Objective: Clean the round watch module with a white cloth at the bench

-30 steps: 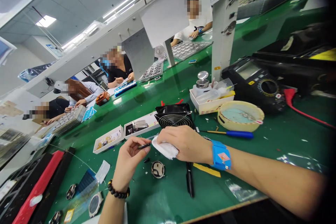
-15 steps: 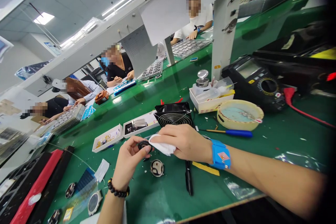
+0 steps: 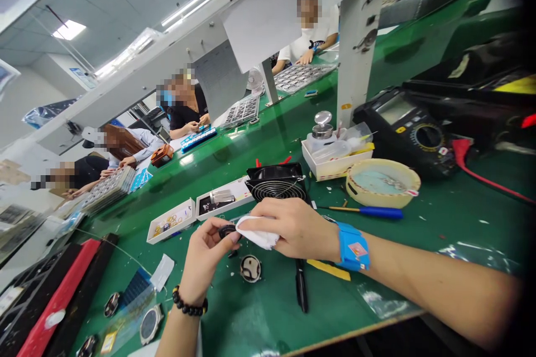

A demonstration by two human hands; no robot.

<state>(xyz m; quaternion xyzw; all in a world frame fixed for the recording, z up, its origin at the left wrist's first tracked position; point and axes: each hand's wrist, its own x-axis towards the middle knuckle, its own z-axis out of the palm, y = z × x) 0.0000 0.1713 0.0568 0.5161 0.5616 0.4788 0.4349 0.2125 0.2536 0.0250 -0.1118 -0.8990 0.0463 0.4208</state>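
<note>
Between the thumb and fingers of my left hand [image 3: 211,248] is a small black ring-shaped part [image 3: 228,231]. My right hand [image 3: 293,228] is closed on a folded white cloth [image 3: 260,232], and the cloth's tip touches the black part. Just below my hands, a round silver watch-like case [image 3: 250,269] lies on the green mat, with its inside showing. A black marker pen [image 3: 301,287] and a yellow strip [image 3: 329,269] lie below my right hand. Behind my hands stands a black fan [image 3: 276,183] with a wire grille.
Two white boxes of small parts [image 3: 171,220] stand beyond my left hand. To the right are a blue-handled screwdriver [image 3: 379,212], a round cream dish [image 3: 383,184] and a black multimeter [image 3: 414,128]. A red-and-black rack [image 3: 62,301] lies left. Several people work across the bench.
My right hand and the cloth have shifted very slightly left against the black part. My left hand keeps its hold in nearly the same place.
</note>
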